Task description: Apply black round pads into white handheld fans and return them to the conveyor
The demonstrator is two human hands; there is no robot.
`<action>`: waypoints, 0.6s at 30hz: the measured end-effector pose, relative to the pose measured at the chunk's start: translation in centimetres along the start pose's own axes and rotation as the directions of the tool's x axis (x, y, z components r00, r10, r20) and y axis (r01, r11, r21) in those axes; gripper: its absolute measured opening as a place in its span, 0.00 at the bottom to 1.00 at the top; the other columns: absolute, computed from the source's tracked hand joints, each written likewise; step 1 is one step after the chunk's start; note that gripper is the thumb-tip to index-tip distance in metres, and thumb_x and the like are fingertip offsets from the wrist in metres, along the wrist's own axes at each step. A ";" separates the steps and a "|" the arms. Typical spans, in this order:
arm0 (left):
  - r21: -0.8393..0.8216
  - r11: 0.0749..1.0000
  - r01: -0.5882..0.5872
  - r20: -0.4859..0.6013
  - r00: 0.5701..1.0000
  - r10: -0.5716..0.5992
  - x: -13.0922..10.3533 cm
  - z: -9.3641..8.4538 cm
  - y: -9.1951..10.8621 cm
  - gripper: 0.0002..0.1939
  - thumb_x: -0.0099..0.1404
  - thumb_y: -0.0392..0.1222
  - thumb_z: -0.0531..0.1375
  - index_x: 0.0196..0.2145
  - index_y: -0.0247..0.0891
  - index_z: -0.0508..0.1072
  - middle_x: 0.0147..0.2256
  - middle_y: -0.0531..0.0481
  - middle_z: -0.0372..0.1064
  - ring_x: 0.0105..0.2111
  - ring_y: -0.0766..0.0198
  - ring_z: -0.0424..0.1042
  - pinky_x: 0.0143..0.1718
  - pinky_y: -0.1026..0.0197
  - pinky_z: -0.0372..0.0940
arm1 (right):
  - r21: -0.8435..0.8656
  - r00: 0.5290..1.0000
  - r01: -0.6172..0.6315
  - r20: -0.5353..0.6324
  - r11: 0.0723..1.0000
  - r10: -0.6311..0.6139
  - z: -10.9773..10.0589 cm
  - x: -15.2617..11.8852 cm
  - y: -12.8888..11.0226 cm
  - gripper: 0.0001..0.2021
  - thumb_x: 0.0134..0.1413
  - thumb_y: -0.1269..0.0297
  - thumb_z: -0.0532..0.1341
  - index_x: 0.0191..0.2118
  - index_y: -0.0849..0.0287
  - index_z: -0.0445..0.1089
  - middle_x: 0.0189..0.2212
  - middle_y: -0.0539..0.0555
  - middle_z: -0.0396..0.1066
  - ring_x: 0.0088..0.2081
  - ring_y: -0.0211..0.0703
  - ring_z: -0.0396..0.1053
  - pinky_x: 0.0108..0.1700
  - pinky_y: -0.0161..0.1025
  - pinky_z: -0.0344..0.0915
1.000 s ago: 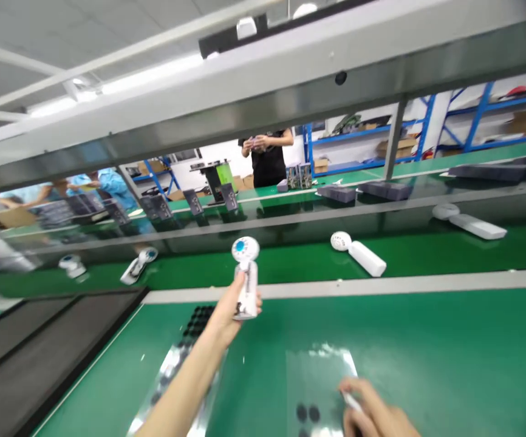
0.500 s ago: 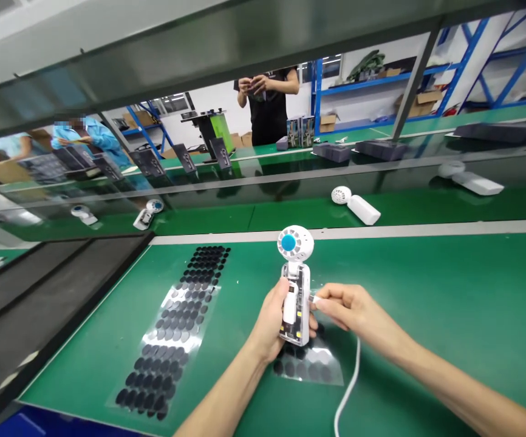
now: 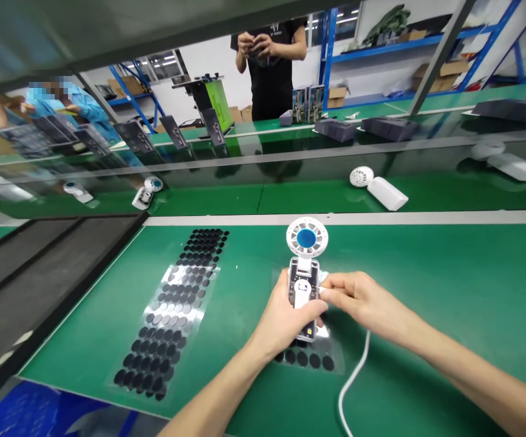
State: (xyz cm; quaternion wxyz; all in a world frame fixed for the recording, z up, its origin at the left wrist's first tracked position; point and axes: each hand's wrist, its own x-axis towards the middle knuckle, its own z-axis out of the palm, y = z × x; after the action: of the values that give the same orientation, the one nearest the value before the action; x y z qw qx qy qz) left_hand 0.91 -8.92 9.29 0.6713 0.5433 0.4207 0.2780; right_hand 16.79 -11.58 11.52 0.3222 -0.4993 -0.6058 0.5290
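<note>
My left hand (image 3: 285, 318) is wrapped round a small white handheld fan (image 3: 307, 237) with a blue centre disc and a clear-fronted handle that shows its circuit board. The thumb lies across the lower front of the handle. My right hand (image 3: 351, 297) pinches the plug end of a white cable (image 3: 354, 379) against the handle's right side; the fingers hide the plug tip, so how far it is in I cannot tell. Beneath the fan, a clear sheet with black round stickers (image 3: 314, 359) lies on the green table (image 3: 449, 291).
A long sheet of black round stickers (image 3: 153, 349) lies to the left, beside a black tray (image 3: 58, 285). Behind the table edge, more fans (image 3: 385, 192) lie on a green conveyor (image 3: 235, 199). Dark boxes (image 3: 174, 132) stand further back. Co-workers are across the line.
The fan has turned so its head faces me more squarely. My left thumb has moved down across the handle, and the plug in my right hand is now against the fan's side. The view has shifted.
</note>
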 end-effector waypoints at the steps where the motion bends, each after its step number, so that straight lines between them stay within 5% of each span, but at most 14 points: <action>1: 0.027 1.000 0.003 -0.012 1.000 -0.002 0.0 0.1 -0.1 0.18 0.52 0.37 0.62 0.38 0.39 0.59 0.25 0.56 0.66 0.19 0.69 0.68 0.23 0.66 0.65 | -0.041 1.000 -0.013 0.003 0.999 0.013 -0.2 0.0 0.2 0.12 0.56 0.65 0.51 0.24 0.58 0.65 0.23 0.49 0.70 0.25 0.39 0.63 0.28 0.36 0.54; 4: 0.109 0.994 0.017 -0.045 0.999 -0.012 0.1 0.2 -0.5 0.17 0.52 0.38 0.62 0.38 0.39 0.60 0.25 0.56 0.66 0.20 0.69 0.68 0.22 0.67 0.64 | -0.132 0.997 -0.058 0.037 0.990 0.063 -0.8 0.3 0.9 0.12 0.54 0.65 0.52 0.22 0.58 0.63 0.18 0.46 0.64 0.21 0.36 0.55 0.24 0.36 0.48; 8: 0.080 0.996 0.026 -0.041 0.999 -0.023 0.5 0.3 -0.5 0.18 0.52 0.41 0.62 0.38 0.38 0.59 0.25 0.55 0.66 0.19 0.68 0.68 0.20 0.67 0.64 | -0.037 0.991 -0.070 0.110 0.997 0.074 -1.1 1.0 1.0 0.12 0.53 0.62 0.52 0.21 0.58 0.60 0.16 0.44 0.55 0.20 0.35 0.49 0.23 0.36 0.44; 12: -0.063 0.998 -0.006 -0.042 0.999 0.003 0.7 0.5 0.6 0.20 0.52 0.44 0.63 0.37 0.37 0.59 0.22 0.56 0.66 0.16 0.69 0.67 0.19 0.67 0.64 | -0.023 0.998 0.038 0.048 0.999 -0.037 -1.0 1.0 0.2 0.13 0.55 0.60 0.51 0.22 0.57 0.59 0.20 0.46 0.59 0.23 0.37 0.54 0.26 0.36 0.48; 15: -0.059 0.993 -0.103 -0.195 0.977 0.089 0.7 -0.7 1.7 0.19 0.50 0.44 0.65 0.36 0.38 0.60 0.21 0.57 0.66 0.16 0.69 0.67 0.17 0.68 0.63 | -0.099 0.996 0.036 -0.077 0.994 -0.043 -2.0 -0.4 0.6 0.13 0.55 0.58 0.51 0.24 0.58 0.62 0.22 0.47 0.60 0.25 0.38 0.55 0.27 0.37 0.49; 18: -0.075 0.966 -0.249 -0.423 0.885 0.195 1.1 -2.7 2.5 0.16 0.52 0.44 0.63 0.35 0.38 0.61 0.23 0.56 0.66 0.18 0.69 0.67 0.18 0.67 0.66 | -0.066 0.953 -0.082 -0.296 0.994 0.059 -3.4 -2.6 2.4 0.13 0.54 0.54 0.53 0.26 0.57 0.63 0.19 0.45 0.55 0.22 0.37 0.52 0.24 0.35 0.47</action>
State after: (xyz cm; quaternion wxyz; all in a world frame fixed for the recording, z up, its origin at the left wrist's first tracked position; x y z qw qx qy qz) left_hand -0.71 -6.00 11.23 0.5643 0.4730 0.4692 0.4875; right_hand 21.31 -13.15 10.35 0.3699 -0.6058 -0.5531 0.4361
